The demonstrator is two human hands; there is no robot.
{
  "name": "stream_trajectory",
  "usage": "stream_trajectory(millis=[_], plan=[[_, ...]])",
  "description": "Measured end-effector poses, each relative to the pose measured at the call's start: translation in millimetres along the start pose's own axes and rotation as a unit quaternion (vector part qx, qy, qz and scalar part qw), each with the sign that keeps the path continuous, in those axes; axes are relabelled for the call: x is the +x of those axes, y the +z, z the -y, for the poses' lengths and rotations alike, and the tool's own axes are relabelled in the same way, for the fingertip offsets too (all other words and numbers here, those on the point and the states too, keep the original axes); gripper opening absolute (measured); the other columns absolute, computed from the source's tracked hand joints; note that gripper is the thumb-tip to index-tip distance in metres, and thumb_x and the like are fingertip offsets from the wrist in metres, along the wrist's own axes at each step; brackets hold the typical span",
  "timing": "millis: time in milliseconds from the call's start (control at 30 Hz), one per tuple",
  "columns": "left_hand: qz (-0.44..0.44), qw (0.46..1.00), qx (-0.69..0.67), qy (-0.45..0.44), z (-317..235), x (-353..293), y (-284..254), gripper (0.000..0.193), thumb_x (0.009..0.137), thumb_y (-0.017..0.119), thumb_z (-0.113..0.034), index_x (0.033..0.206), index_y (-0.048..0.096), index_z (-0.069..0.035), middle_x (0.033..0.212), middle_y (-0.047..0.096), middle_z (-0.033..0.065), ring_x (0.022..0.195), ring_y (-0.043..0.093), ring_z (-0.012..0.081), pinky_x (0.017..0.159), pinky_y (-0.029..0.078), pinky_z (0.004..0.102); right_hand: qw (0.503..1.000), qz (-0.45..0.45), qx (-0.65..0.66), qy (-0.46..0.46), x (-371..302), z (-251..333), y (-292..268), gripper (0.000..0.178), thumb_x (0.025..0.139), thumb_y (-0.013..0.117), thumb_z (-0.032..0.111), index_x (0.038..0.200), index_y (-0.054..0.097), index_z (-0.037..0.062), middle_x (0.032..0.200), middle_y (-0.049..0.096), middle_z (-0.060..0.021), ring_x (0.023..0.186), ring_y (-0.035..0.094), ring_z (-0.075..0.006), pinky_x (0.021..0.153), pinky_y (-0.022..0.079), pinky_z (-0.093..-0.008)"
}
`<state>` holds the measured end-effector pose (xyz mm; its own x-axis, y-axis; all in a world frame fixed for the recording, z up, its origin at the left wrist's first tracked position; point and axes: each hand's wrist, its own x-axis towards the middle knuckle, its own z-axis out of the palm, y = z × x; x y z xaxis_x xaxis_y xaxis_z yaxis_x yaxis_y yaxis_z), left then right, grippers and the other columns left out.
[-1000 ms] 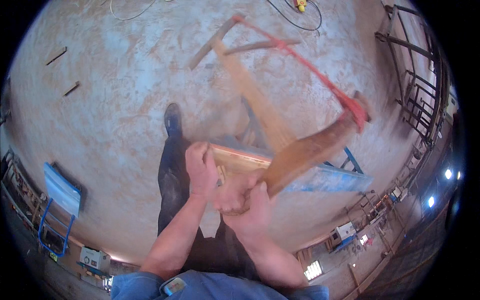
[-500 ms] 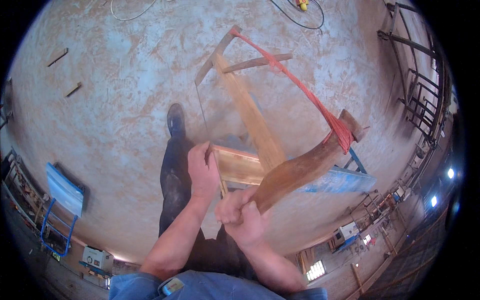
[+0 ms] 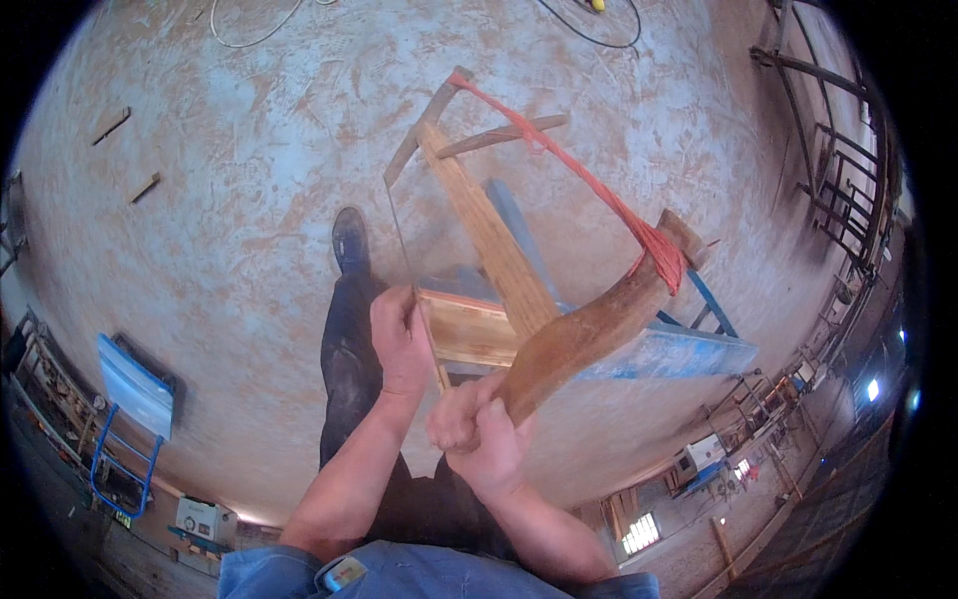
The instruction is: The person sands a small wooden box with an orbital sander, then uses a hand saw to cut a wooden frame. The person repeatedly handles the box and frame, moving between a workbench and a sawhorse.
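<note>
A wooden frame saw [image 3: 489, 235] lies across the middle, with a twisted red cord [image 3: 589, 175] on its far side and a short wooden toggle [image 3: 504, 135] in the cord. Its thin blade [image 3: 401, 230] runs down beside my left hand to the cut end of a wooden board [image 3: 474, 334]. My right hand [image 3: 479, 424] is closed round the lower end of the saw's curved side arm. My left hand [image 3: 397, 334] is closed at the board's left end, by the blade; its fingertips are partly hidden. The board rests on a blue bench [image 3: 679, 351].
My booted foot [image 3: 349, 240] stands left of the board. A blue-framed cart [image 3: 135, 389] is at the left, and dark metal frames [image 3: 838, 180] line the right. Two wood scraps, one a short block [image 3: 146, 187], lie on the floor. A cable [image 3: 609, 40] is at the far edge.
The saw has shifted slightly, its far end now a little nearer to me and to the left. Both hands keep their hold in nearly the same places. The view has tilted slightly.
</note>
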<state>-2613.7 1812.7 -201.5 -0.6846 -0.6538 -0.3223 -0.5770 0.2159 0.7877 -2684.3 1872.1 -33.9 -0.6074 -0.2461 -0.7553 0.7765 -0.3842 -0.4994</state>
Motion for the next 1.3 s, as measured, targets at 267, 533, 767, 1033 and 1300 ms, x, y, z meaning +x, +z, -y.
stream_trajectory(millis=[267,533,767,1033,1300], plan=[[-0.002,1.0,0.008,0.009,-2,0,0,0.017,0.089,0.064,-0.007,0.103,0.056,-0.002,0.104,0.059,0.0118,0.098,0.058,0.0261,0.089,0.047,0.0339,1.0,0.003,-0.015,-0.004,0,1,3,0.027,0.099,0.055,0.031,0.093,0.041,0.009,0.061,0.039,-0.0028,0.053,0.04,-0.0153,0.05,0.037,-0.0336],[-0.006,1.0,0.009,0.017,-1,0,1,0.016,0.089,0.064,-0.006,0.103,0.056,-0.002,0.102,0.059,0.0114,0.097,0.058,0.025,0.088,0.047,0.0335,1.0,0.003,-0.005,0.004,2,2,4,0.027,0.099,0.056,0.032,0.093,0.042,0.0095,0.062,0.041,-0.003,0.054,0.041,-0.0158,0.05,0.037,-0.0342],[-0.003,1.0,0.014,-0.001,-2,-2,0,0.016,0.088,0.063,-0.005,0.103,0.056,-0.002,0.103,0.058,0.0117,0.097,0.058,0.0251,0.088,0.046,0.034,1.0,-0.021,0.001,0.017,-4,4,5,0.015,0.099,0.052,0.02,0.094,0.044,0.0077,0.063,0.043,-0.0042,0.055,0.043,-0.016,0.052,0.038,-0.0337],[0.008,1.0,0.004,0.008,-4,0,-2,0.019,0.088,0.063,-0.004,0.105,0.055,-0.002,0.104,0.057,0.0122,0.098,0.057,0.0254,0.089,0.046,0.034,0.998,-0.029,0.002,0.048,3,3,7,0.018,0.101,0.051,0.025,0.092,0.043,0.0114,0.063,0.04,-0.0016,0.055,0.041,-0.0158,0.051,0.035,-0.0344],[0.009,1.0,0.022,0.015,-5,1,-1,0.018,0.089,0.062,-0.005,0.105,0.054,-0.002,0.104,0.057,0.0128,0.099,0.057,0.0272,0.089,0.045,0.0355,0.994,-0.07,-0.049,0.075,-1,3,9,0.021,0.101,0.048,0.025,0.087,0.043,0.01,0.062,0.042,-0.0018,0.055,0.042,-0.0156,0.052,0.036,-0.0335]])
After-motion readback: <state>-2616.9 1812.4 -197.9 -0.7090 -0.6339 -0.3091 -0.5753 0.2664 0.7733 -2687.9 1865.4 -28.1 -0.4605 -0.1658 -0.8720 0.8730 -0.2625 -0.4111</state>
